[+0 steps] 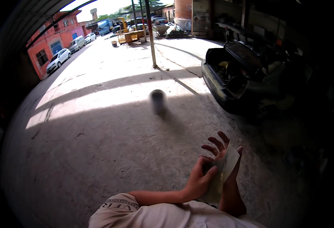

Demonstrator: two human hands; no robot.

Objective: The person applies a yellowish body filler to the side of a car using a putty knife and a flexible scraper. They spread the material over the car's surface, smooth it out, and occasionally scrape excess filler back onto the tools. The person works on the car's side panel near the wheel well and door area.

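My left hand point(201, 180) reaches across from the left, its fingers bent and its thumb pressed against a pale grey-green flat sheet point(231, 162). A ragged yellowish streak runs along the sheet, whose lower part hangs below my left hand. Behind it is my right hand point(222, 150), palm turned up, with its fingers stretched out and apart and its thumb standing off on the far right. The sheet lies against the right palm, between fingers and thumb. A dark patch shows between the left fingers and thumb; I cannot make out what it is.
On the concrete floor point(98, 152) ahead stands a blurred dark bucket-like container point(158, 102). A dark car point(227, 81) with its boot raised is at the right. Farther off are a post point(150, 38), a yellow machine point(123, 28), and a parked white car point(58, 60) beside a red building.
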